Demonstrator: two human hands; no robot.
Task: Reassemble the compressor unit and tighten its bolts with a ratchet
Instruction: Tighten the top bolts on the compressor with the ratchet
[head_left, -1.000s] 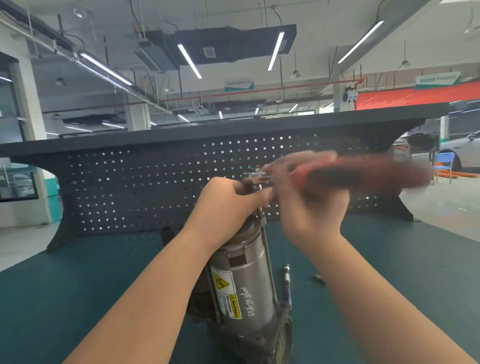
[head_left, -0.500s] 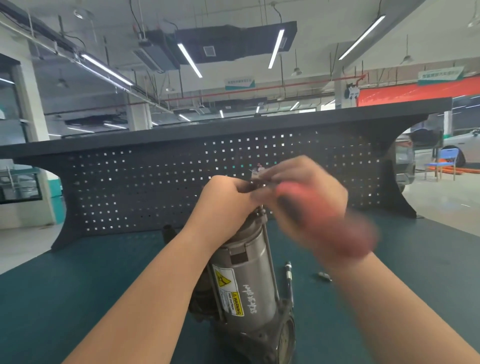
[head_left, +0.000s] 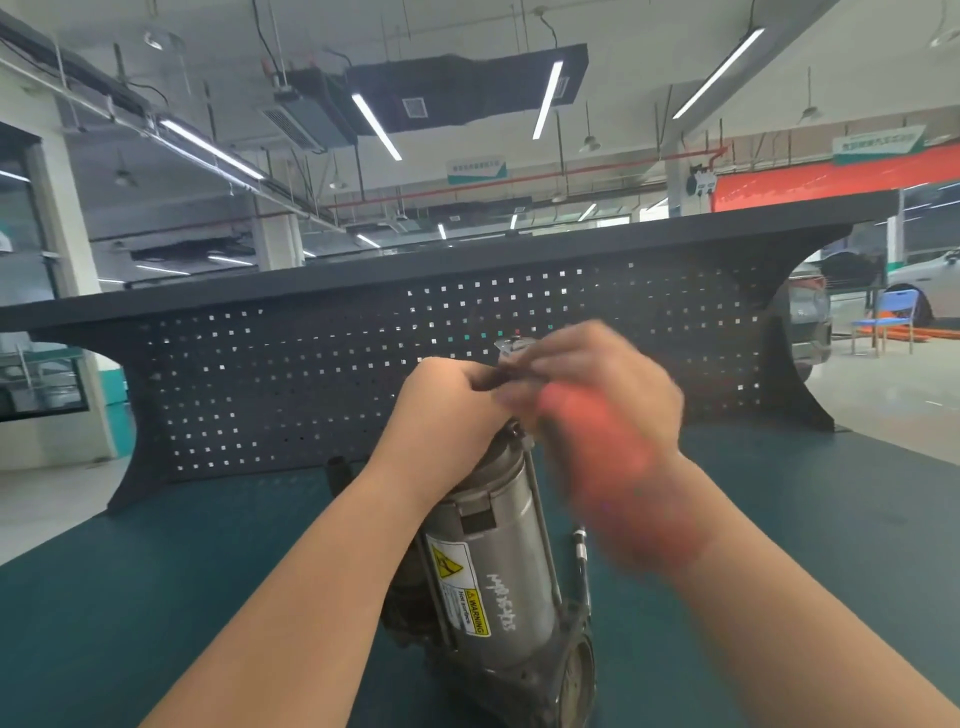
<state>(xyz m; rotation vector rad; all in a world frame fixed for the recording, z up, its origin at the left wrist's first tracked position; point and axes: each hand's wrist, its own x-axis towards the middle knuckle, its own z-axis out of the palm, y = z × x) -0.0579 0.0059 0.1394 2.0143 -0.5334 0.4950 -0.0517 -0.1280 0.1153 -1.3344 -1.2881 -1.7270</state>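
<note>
While left hand (head_left: 447, 405) grips compressor (head_left: 493, 561) top at frame centre, right hand (head_left: 608, 395) clutching blurred red-handled ratchet (head_left: 587, 431) just right, cylinder axis leaning toward both.

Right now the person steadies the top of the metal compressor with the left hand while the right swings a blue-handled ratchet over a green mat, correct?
Nearly. The head view shows the ratchet handle as red, though blurred, not blue. The rest holds: the left hand grips the top of the compressor, the right hand holds the tool, and the mat is green.
</note>
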